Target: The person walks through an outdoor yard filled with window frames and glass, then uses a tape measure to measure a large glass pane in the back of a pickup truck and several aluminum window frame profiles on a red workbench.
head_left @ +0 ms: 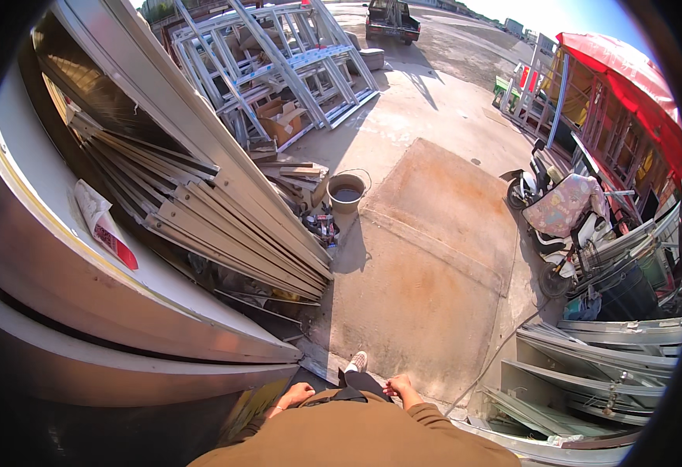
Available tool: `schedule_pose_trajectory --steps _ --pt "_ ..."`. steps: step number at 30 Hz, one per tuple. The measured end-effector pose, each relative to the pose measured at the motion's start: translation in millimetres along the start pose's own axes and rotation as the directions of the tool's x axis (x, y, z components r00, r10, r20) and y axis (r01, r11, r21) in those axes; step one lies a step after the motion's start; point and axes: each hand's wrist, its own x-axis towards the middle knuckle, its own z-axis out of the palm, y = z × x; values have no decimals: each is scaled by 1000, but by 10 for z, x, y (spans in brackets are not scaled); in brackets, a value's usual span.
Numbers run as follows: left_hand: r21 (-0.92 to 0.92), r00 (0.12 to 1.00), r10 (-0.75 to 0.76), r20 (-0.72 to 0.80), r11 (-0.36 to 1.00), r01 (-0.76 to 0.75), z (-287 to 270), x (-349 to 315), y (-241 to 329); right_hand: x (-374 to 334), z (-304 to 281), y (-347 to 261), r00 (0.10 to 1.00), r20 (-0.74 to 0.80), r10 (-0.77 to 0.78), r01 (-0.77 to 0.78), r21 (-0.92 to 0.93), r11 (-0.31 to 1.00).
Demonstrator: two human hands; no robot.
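My left hand (pixel 299 393) hangs beside my waist at the lower edge, its fingers loosely curled with nothing visible in them. On the other side of my body, my right hand (pixel 397 385) is also curled in, and no object shows in it. Neither hand touches anything around me. Between them, one foot in a light shoe (pixel 359 361) is forward on the concrete. Nearest to my left hand is the lower end of a large metal-faced panel (pixel 224 335). A thin cable (pixel 477 379) runs along the ground to the right of my right hand.
Long metal profiles (pixel 224 222) lean on the left. Ahead stand a bucket (pixel 346 193) of dark liquid and stacked window frames (pixel 278 70) with a cardboard box (pixel 281 122). A scooter (pixel 562 206), metal sheets (pixel 590 366) and a red canopy (pixel 629 78) line the right. A pickup (pixel 392 21) stands far off.
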Motion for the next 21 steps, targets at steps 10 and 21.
schedule_pose_trajectory --steps 10,21 --pt "-470 956 -288 -47 851 233 -650 1260 890 423 -867 -1613 968 -107 -227 241 142 960" --pt "2 961 -275 -22 961 275 -1404 2925 1488 1180 -1488 -1862 996 -73 46 -14 396 918"
